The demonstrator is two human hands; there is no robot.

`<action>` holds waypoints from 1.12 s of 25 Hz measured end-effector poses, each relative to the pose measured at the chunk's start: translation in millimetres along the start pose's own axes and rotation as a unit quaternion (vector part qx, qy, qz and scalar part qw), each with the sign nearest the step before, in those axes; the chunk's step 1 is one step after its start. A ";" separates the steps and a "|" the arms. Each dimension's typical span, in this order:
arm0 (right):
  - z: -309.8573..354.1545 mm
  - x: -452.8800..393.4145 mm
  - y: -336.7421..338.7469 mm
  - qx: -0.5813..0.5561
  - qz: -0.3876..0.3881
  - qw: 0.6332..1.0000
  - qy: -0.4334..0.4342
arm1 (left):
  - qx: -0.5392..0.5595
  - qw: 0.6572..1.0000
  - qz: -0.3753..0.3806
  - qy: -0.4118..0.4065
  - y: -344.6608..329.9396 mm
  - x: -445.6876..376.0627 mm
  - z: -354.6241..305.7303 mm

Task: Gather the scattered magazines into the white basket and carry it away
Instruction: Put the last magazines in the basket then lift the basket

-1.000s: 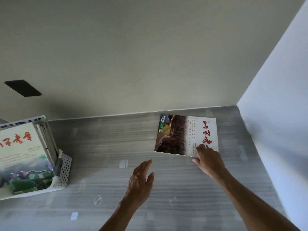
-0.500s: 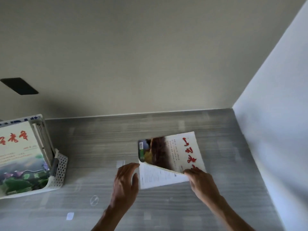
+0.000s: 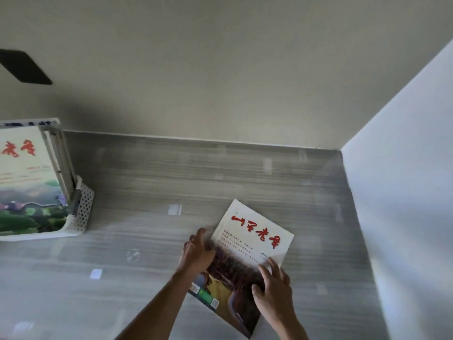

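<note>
- The magazine (image 3: 247, 256) has come off its flat spot by the far wall: a second ago it lay there under your right fingertips, now it sits nearer you and turned, title end far, in both hands.
- Your left hand (image 3: 197, 251) is curled on its left edge; your right hand (image 3: 274, 288) lies on the cover near the right edge, fingers spread, thumb on the dark picture. Whether the right thumb wraps under, you can't tell.
- That means the pickup looks done; what's left is carrying it left to the basket (image 3: 82, 212).
- The basket stands well apart at the far left of the table (image 3: 220, 173), already holding a stack of magazines (image 3: 24, 177) that rises above its rim.
- Between you and it: only small tape marks (image 3: 175, 209) on the table, nothing to catch on.
- The side wall (image 3: 404, 192) is close on the right; swing left, away from it.
</note>
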State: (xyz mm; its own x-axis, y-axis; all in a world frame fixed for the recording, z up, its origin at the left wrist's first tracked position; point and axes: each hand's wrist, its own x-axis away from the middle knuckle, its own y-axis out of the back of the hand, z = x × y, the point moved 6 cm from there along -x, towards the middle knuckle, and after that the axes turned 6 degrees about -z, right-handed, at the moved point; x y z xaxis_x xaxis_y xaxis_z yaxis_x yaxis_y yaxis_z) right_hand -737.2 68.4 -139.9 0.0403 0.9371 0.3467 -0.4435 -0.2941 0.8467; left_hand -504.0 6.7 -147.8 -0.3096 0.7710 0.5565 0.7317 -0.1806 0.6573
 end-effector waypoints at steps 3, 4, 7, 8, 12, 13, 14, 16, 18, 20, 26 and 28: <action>1.2 -9.4 13.9 -0.250 -0.046 0.962 -0.098 | 0.118 0.993 0.013 -0.017 6.0 11.2 -5.5; -2.2 -12.8 19.7 -0.386 -0.049 0.904 -0.179 | 0.156 0.986 -0.006 -0.063 15.6 18.8 -12.6; 19.3 -33.0 42.3 -0.605 -0.012 0.746 -0.278 | 0.279 0.945 -0.038 -0.164 66.6 48.2 -31.4; 38.3 -42.7 55.6 -0.580 0.018 0.777 -0.243 | 0.324 0.929 -0.030 -0.177 88.5 56.3 -33.2; 115.2 -64.5 106.0 -0.479 0.018 0.874 -0.077 | 0.439 0.874 -0.070 -0.198 180.6 66.0 -7.8; 130.2 -65.0 110.0 -0.464 0.021 0.885 -0.029 | 0.439 0.873 -0.103 -0.187 195.0 65.5 4.2; 149.0 -61.3 107.7 -0.435 0.029 0.900 0.028 | 0.414 0.883 -0.143 -0.169 205.3 65.4 20.9; 179.6 -47.0 79.3 -0.347 0.039 0.930 0.112 | 0.278 0.924 -0.223 -0.137 211.5 63.2 58.4; 194.8 -32.0 35.9 -0.288 0.032 0.950 0.118 | 0.160 0.948 -0.260 -0.088 207.0 61.8 98.2; 204.9 -20.5 3.0 -0.271 0.021 0.959 0.077 | 0.157 0.951 -0.261 -0.054 208.7 62.0 134.8; 327.8 -6.0 -5.2 -0.294 -0.059 0.945 0.132 | 0.235 0.920 -0.298 -0.099 316.6 54.0 195.9; 405.0 -10.3 4.3 -0.320 -0.097 0.925 0.178 | 0.284 0.882 -0.354 -0.130 394.8 43.3 212.3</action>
State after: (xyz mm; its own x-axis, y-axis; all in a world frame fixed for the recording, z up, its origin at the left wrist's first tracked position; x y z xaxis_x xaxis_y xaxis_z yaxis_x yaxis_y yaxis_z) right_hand -376.9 -18.6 23.7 -0.0721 0.9967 -0.0373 -0.9033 -0.0494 0.4261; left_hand -99.6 98.5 27.8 -0.7157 0.6944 -0.0748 0.6190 0.6803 0.3925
